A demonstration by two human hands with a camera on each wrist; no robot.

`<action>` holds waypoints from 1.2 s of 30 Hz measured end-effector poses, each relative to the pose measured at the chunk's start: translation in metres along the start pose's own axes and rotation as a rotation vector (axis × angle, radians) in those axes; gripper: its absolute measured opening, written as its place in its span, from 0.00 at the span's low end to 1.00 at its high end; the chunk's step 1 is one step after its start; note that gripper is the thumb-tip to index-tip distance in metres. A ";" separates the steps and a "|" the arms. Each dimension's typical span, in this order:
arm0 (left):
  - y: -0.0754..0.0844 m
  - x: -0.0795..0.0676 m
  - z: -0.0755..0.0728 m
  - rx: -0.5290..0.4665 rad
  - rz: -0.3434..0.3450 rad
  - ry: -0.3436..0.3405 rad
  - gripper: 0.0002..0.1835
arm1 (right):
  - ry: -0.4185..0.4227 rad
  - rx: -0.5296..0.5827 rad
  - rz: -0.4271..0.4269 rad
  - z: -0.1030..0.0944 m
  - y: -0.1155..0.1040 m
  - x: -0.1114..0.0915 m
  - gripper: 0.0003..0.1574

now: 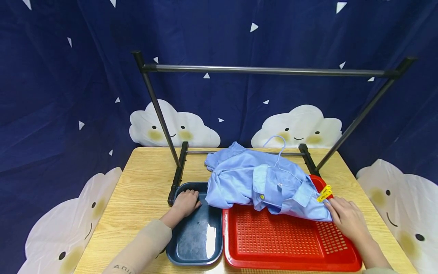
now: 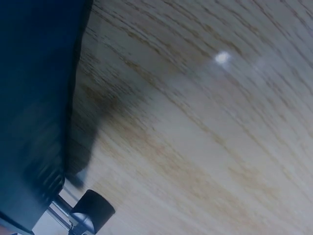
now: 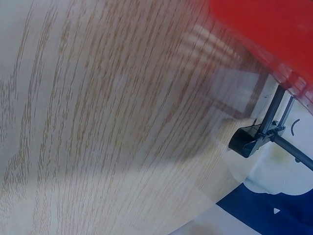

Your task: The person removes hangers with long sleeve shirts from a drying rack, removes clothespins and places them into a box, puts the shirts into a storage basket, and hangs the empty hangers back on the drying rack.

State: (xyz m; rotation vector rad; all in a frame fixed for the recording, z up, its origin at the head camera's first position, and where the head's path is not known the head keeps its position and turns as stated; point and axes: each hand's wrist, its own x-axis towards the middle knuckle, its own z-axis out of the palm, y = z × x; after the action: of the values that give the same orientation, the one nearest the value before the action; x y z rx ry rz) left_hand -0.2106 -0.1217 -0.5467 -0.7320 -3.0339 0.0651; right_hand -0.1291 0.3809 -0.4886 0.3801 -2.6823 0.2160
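Note:
My left hand [image 1: 186,203] rests over the left rim of the dark blue tray [image 1: 196,257], fingers loosely bent and no object seen in them. My right hand [image 1: 349,217] lies at the right rim of the red basket [image 1: 291,262], beside the end of a light blue shirt [image 1: 236,179]. Its thumb side is close to the shirt and a yellow clothespin [image 1: 324,193]. The shirt lies bunched across the back of the basket and part of the tray. A pale blue hanger [image 1: 283,146] shows on it, its hook pointing up.
A dark metal clothes rack [image 1: 270,70] stands behind the containers, its feet on the wooden table [image 1: 143,190]. One rack foot [image 2: 93,210] shows in the left wrist view, another foot [image 3: 244,141] in the right. A navy curtain [image 1: 219,34] with clouds hangs behind.

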 end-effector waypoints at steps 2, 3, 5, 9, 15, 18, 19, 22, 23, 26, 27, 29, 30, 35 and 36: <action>0.001 0.000 0.001 -0.002 -0.010 -0.017 0.19 | 0.000 0.002 0.002 0.000 0.000 0.000 0.04; 0.001 0.000 0.001 -0.002 -0.014 -0.023 0.20 | -0.002 0.003 0.005 0.000 0.000 0.000 0.04; 0.001 0.000 0.003 0.002 -0.016 -0.030 0.20 | -0.005 0.004 0.008 0.001 0.000 -0.001 0.04; 0.002 0.000 0.005 0.010 -0.018 -0.049 0.22 | -0.008 0.006 0.012 0.001 0.000 -0.001 0.04; 0.003 0.000 0.006 0.000 -0.024 -0.058 0.23 | 0.005 0.007 0.007 0.002 0.001 -0.002 0.04; 0.003 0.000 0.006 -0.006 -0.025 -0.054 0.23 | 0.005 0.014 0.012 0.002 0.001 -0.002 0.05; 0.003 0.000 0.006 -0.008 -0.025 -0.054 0.24 | 0.004 0.016 0.013 0.002 0.001 -0.002 0.06; 0.003 0.000 0.006 -0.006 -0.026 -0.059 0.24 | 0.001 0.018 0.013 0.002 0.001 -0.002 0.05; 0.003 0.000 0.005 -0.007 -0.027 -0.058 0.25 | 0.005 0.017 0.010 0.002 0.001 -0.002 0.05; 0.002 0.000 0.002 -0.013 -0.028 -0.047 0.26 | 0.013 0.013 -0.001 0.002 0.001 -0.002 0.04; 0.002 0.000 0.002 -0.014 -0.026 -0.039 0.26 | 0.016 0.012 -0.004 0.002 0.001 -0.002 0.05; 0.001 0.001 -0.002 -0.030 -0.026 -0.018 0.25 | 0.021 0.008 -0.009 0.002 0.001 -0.002 0.05; 0.000 0.002 -0.004 -0.034 -0.024 -0.006 0.25 | 0.023 0.006 -0.011 0.002 0.001 -0.002 0.05; -0.005 0.005 -0.019 -0.087 -0.049 0.105 0.19 | 0.023 0.005 -0.011 0.001 0.001 -0.001 0.05; -0.006 0.006 -0.023 -0.098 -0.059 0.139 0.18 | 0.021 0.005 -0.008 0.001 0.001 -0.001 0.04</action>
State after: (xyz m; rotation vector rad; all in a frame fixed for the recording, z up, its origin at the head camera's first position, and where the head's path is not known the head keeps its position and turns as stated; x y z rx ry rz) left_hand -0.2183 -0.1231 -0.5235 -0.6231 -2.9408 -0.1310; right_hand -0.1287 0.3814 -0.4898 0.3879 -2.6595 0.2233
